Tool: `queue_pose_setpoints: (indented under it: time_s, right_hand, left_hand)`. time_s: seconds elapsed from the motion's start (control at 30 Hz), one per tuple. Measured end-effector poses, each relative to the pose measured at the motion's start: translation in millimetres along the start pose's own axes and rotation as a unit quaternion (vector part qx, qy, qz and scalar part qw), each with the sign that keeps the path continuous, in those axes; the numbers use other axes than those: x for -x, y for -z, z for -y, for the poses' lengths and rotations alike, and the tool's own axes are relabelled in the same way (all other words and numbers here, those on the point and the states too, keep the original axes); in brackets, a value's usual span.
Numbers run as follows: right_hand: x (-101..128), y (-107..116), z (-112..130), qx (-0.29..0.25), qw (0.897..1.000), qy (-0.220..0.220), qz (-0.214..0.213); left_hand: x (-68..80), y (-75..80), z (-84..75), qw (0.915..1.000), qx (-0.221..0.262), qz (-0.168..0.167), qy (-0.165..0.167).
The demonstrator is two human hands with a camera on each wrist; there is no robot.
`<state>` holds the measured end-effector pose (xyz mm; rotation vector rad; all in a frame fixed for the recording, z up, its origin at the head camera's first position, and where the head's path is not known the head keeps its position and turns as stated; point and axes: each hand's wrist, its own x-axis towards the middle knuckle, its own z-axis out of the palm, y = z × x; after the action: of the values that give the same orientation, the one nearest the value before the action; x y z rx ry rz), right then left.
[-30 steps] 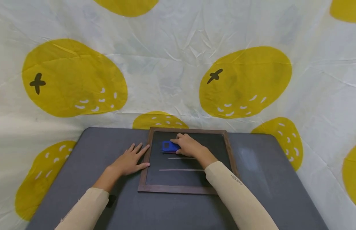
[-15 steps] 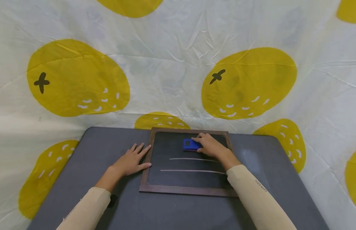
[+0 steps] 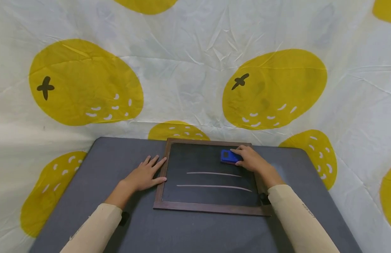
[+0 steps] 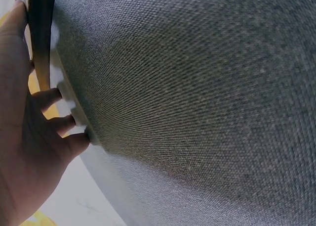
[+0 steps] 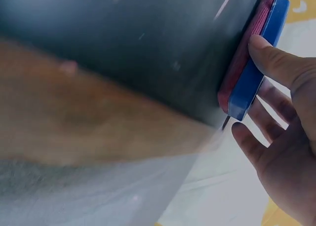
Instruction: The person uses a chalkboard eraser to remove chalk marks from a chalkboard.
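A wood-framed chalkboard point(image 3: 211, 196) lies on the grey table, with two pale chalk lines across its lower half. My right hand point(image 3: 253, 160) grips a blue chalkboard eraser point(image 3: 227, 156) at the upper right of the board. In the right wrist view the thumb presses one side of the eraser point(image 5: 256, 63), whose reddish pad faces the dark surface. My left hand point(image 3: 143, 176) rests at the board's left edge, fingers spread and straight, the index fingertip and thumb touching the wooden frame point(image 4: 40, 38).
The grey table point(image 3: 189, 232) extends around the board on the left, right and front. Behind it hangs a white cloth point(image 3: 183, 84) printed with large yellow fruit shapes. A dark wrist strap point(image 3: 124, 218) shows below the left wrist.
My right hand has slid the eraser rightward along the upper board, from the left part to near the right frame. More of both chalk lines is uncovered. The left hand stays put.
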<state>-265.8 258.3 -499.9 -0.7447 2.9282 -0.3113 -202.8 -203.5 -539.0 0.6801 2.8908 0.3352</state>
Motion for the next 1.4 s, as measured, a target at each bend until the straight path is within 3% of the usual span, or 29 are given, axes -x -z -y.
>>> queue_pose_setpoints:
  time_s: [0.43,0.8,1.4]
  right_hand:
    - [20,2,-10,-0.007,1.000,-0.011,-0.007]
    - [40,0,-2,-0.005,1.000,-0.003,0.007]
    - [77,-7,23,0.018,0.997,0.069,-0.017]
  left_hand:
    - [0.8,2.7,-1.9,1.0000,0.003,-0.002,-0.005]
    - [-0.4,0.0,0.2,1.0000,0.005,-0.005,-0.002]
    - [1.5,1.1,1.1,0.9999,0.011,-0.006,-0.003]
